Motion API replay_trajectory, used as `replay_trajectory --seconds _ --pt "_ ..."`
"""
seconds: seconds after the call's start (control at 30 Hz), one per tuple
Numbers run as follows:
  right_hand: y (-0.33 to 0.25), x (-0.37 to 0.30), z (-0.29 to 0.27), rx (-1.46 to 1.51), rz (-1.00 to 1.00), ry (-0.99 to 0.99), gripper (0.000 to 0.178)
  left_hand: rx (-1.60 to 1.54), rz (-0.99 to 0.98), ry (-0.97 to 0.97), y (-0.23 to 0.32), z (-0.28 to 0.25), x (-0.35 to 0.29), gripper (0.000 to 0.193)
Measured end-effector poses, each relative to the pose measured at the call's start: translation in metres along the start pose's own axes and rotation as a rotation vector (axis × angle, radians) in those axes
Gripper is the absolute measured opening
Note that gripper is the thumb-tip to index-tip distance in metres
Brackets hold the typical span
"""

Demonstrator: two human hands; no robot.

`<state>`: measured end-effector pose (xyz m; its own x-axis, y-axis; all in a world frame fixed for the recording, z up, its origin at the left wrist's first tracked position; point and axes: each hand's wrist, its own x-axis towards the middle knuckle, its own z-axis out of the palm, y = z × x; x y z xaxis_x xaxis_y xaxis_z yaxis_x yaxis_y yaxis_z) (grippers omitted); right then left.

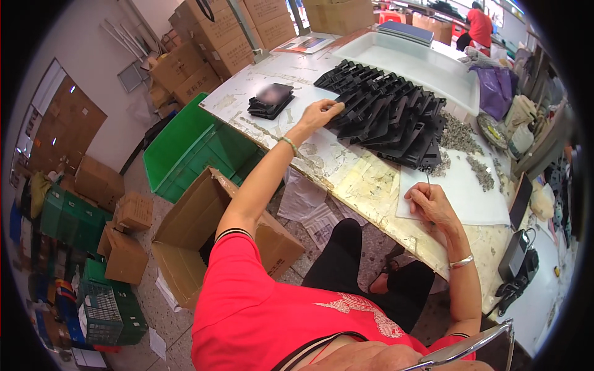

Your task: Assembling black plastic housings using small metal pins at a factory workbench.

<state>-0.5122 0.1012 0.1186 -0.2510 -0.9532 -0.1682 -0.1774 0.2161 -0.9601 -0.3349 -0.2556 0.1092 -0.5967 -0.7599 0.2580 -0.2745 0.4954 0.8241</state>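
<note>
Rows of black plastic parts (377, 114) lie stacked and overlapping on the worktable. At their left edge, my left hand (320, 115) is closed with its fingertips on one of the black parts. My right hand (433, 205) is closed near the front of the table, over a white sheet (455, 204). A thin, dark, pointed tool (427, 175) sticks up from its fingers; its exact kind is too small to tell. Small silvery metal pieces (459, 135) lie in loose heaps right of the black parts. Left of my left hand sits a small pile of flat black parts (270, 104).
A shallow white tray (371, 42) stands at the back of the worktable (352, 179). Left of the table are a green crate (185, 151) and an open cardboard box (185, 226). A black adapter-like box (515, 256) lies at right. A person in red (479, 26) sits far behind.
</note>
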Motion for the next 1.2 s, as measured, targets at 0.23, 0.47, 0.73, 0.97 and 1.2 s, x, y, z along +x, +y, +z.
replay_trajectory --seconds 0.23,0.47,0.73,0.97,1.2 --pt "-0.001 -0.001 0.000 -0.023 0.008 -0.014 0.021 0.346 -0.218 -0.120 0.020 -0.003 0.028 0.078" --pt "0.003 0.000 -0.003 -0.024 0.000 -0.010 0.022 0.571 -0.215 -0.194 0.054 -0.017 0.046 0.037" --pt "-0.001 -0.002 -0.001 -0.053 -0.013 -0.017 0.023 0.924 0.190 0.384 0.040 -0.061 0.020 0.021" --pt "0.010 0.001 -0.025 -0.002 -0.164 0.180 0.021 -0.187 0.041 0.212 0.111 -0.036 -0.062 0.019" --pt "0.012 0.002 -0.094 0.046 -0.149 0.645 0.020 -0.626 -0.250 -0.398 0.135 0.084 -0.157 0.020"
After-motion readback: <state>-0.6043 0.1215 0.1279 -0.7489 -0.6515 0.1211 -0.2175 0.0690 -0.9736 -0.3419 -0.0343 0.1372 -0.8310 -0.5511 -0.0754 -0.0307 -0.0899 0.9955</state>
